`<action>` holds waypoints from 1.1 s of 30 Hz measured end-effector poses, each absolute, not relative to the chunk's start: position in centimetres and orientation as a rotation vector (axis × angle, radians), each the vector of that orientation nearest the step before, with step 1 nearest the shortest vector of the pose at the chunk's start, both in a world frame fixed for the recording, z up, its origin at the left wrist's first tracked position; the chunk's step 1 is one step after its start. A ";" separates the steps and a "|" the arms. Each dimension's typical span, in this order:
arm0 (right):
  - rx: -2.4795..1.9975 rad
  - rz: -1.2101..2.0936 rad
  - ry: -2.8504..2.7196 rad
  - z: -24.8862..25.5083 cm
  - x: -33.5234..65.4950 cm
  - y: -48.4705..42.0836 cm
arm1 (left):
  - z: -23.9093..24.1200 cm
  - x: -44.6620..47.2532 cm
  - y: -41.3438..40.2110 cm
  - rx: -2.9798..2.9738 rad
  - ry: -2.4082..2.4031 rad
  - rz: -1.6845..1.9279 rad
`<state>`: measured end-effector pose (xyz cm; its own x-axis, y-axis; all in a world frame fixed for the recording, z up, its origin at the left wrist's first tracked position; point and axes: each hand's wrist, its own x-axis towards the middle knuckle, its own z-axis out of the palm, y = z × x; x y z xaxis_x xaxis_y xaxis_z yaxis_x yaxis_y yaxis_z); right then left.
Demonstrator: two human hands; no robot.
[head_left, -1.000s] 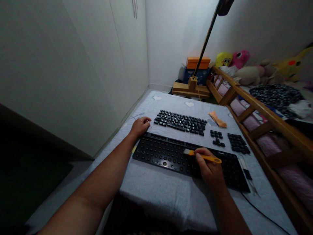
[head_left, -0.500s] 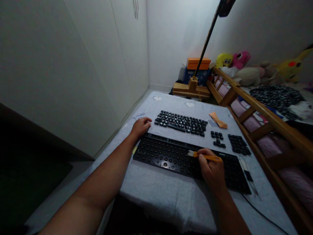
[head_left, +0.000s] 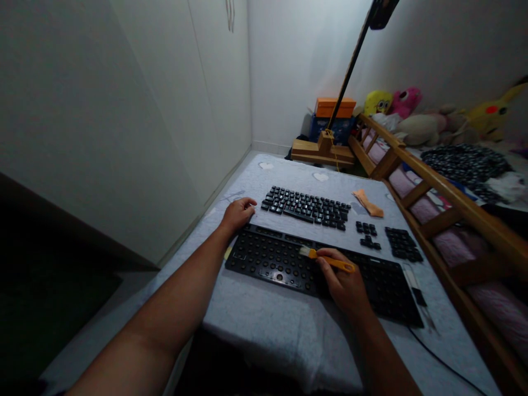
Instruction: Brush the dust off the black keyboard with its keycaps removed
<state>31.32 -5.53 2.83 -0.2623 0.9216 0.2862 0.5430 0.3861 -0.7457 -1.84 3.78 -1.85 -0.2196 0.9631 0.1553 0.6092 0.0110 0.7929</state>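
A black keyboard frame point(head_left: 280, 263) with its keycaps removed lies across the near part of a light bedsheet-covered surface point(head_left: 264, 313). My right hand point(head_left: 344, 283) is closed round a small orange-handled brush point(head_left: 326, 258); its pale bristles touch the frame near the middle. My left hand point(head_left: 238, 213) rests curled on the frame's far left corner, holding it steady. Beyond the frame, the removed black keycaps point(head_left: 307, 206) lie laid out in keyboard order, with a small arrow-key cluster point(head_left: 366, 234) and a numpad group point(head_left: 402, 243) to the right.
An orange cloth point(head_left: 368, 202) lies beyond the keycaps. A dark tool and cable point(head_left: 416, 289) sit right of the frame. A wooden bed rail point(head_left: 437, 187) runs along the right, with plush toys point(head_left: 408, 107) behind. A wooden stand with a black pole point(head_left: 324, 148) and boxes point(head_left: 334, 107) stands at the far end. White cupboard doors point(head_left: 165, 110) line the left.
My right hand has slid the brush leftward along the keyboard frame, toward its middle. My left hand has stayed on the frame's far left corner.
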 end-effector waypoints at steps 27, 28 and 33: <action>-1.313 0.506 -1.926 3.0 32.0 -5.6 | -1.8 -1.9 3.8 1.627 1.866 1.073; -1.332 0.472 -1.920 3.0 32.2 -5.5 | -1.8 -1.9 3.8 1.628 1.864 1.073; -1.404 0.332 -1.896 3.2 33.2 -5.4 | -1.7 -1.8 3.7 1.629 1.861 1.078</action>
